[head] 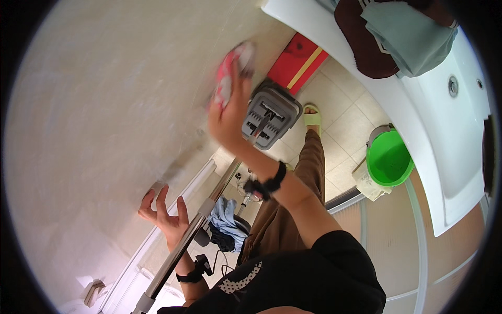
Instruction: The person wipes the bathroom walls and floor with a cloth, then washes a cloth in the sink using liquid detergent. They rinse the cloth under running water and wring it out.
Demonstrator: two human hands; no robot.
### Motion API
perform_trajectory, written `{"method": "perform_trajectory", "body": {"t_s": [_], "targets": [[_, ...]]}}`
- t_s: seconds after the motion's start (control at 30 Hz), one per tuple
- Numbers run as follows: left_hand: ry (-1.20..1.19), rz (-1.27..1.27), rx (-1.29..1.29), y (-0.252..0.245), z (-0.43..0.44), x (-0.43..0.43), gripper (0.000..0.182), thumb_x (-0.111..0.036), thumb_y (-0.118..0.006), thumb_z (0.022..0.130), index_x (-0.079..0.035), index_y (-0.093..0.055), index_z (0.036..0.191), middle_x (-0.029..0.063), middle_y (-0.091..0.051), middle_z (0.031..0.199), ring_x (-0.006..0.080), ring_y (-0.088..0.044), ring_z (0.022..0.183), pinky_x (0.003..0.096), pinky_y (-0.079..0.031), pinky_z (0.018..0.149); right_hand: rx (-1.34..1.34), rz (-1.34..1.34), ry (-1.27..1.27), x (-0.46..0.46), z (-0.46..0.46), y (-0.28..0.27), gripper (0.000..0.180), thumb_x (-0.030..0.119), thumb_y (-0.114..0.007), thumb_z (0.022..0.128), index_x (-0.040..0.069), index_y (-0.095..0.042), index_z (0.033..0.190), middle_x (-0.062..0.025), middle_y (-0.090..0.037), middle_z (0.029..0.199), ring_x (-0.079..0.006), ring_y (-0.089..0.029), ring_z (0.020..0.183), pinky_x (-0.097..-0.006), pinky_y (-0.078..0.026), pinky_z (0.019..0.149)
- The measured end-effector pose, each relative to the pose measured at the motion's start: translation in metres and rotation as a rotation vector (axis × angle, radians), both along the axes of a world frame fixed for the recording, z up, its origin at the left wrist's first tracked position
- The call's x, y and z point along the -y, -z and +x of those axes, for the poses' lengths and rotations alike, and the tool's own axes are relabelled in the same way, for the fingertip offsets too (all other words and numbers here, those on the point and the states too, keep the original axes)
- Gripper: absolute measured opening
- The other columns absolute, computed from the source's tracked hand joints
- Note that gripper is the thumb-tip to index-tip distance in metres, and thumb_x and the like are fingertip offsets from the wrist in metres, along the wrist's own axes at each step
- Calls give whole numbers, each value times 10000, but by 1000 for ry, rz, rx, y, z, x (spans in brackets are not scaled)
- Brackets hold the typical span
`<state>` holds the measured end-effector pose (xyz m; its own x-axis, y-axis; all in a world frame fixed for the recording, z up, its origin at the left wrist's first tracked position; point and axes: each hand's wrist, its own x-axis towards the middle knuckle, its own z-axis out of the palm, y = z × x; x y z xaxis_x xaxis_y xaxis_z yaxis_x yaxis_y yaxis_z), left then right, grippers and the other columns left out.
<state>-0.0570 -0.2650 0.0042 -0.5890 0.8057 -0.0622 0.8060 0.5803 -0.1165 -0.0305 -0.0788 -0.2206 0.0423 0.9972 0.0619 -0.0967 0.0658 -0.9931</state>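
My right hand [229,117] presses a pink and white cloth [225,74] against the beige wall [117,98]; hand and cloth are slightly blurred. Lower left, my left hand [166,216] is raised near the same wall with its fingers apart and nothing in it. A metal pole [192,223] runs slantwise beside the left wrist and passes under the right forearm. Black straps with small devices are around both wrists.
A grey mop bucket [270,114] and a red box [296,62] stand by the wall. At the right are a white washbasin [423,117] with cloths [411,39] on it and a green bin [390,157]. Clothes [227,223] lie low behind the pole.
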Motion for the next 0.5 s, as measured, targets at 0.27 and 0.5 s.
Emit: {"method": "perform_trajectory", "body": {"t_s": [0.27, 0.5], "targets": [[33, 19, -47, 4, -1, 1, 466, -247, -785, 766, -104, -717, 1204, 124, -430, 1322, 313, -349, 1226, 462, -302, 1035, 495, -652, -104, -40, -2, 191, 530, 77, -595, 885, -28, -427, 1377, -307, -568, 1167, -498, -598, 1024, -532, -503, 870], [67, -25, -38, 0, -3, 0, 518, -266, -779, 737, -109, -703, 1225, 121, -438, 1322, 304, -356, 1216, 474, -273, 1034, 267, -1031, -528, 79, -23, 141, 296, 209, -565, 901, -44, -600, 1050, -269, -704, 947, -459, -683, 886, -548, -538, 796]]}}
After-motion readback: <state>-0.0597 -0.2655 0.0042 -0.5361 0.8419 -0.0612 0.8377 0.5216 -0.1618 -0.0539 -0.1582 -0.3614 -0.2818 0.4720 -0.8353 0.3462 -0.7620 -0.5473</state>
